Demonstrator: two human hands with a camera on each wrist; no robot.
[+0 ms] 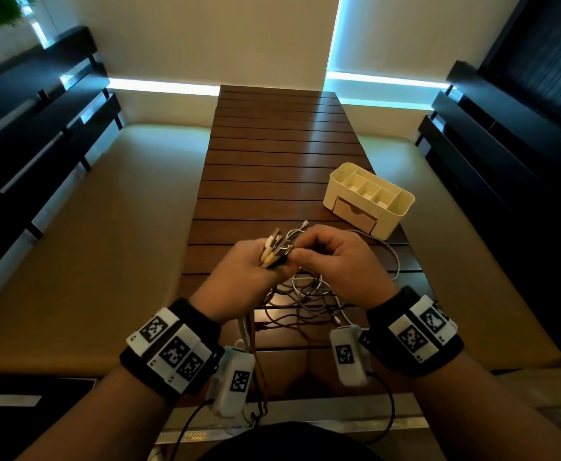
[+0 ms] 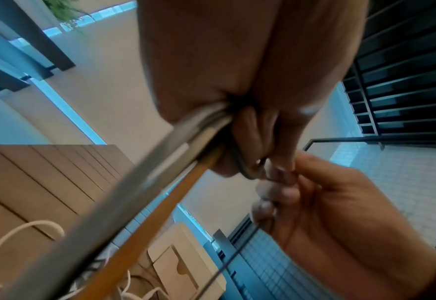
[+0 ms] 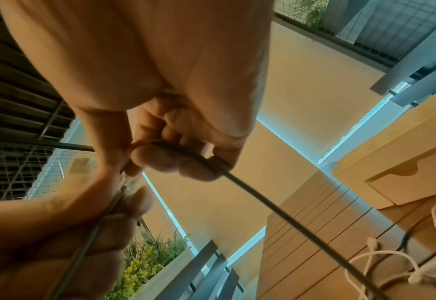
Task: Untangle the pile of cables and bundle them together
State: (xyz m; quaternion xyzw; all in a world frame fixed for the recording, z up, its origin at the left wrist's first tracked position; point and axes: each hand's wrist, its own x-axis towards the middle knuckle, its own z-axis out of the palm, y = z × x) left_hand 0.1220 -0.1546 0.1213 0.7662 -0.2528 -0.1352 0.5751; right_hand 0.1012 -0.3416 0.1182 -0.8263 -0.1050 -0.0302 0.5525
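Observation:
My left hand (image 1: 255, 266) grips a bunch of cable ends (image 1: 276, 249), white, brown and grey, their plugs sticking up out of the fist. From that fist the cables (image 2: 160, 168) run down toward the table. My right hand (image 1: 330, 252) is close against the left and pinches a dark grey cable (image 3: 250, 194) that runs under its curled fingers (image 3: 158, 160). The rest of the tangled cables (image 1: 309, 297), white, grey and dark red, lies on the wooden slatted table (image 1: 272, 181) beneath both hands.
A cream desk organiser (image 1: 368, 199) with compartments and a small drawer stands on the table at the right, just beyond the hands. One white cable (image 1: 392, 254) loops toward it. Dark benches flank the table on both sides. Several cables hang over the near table edge.

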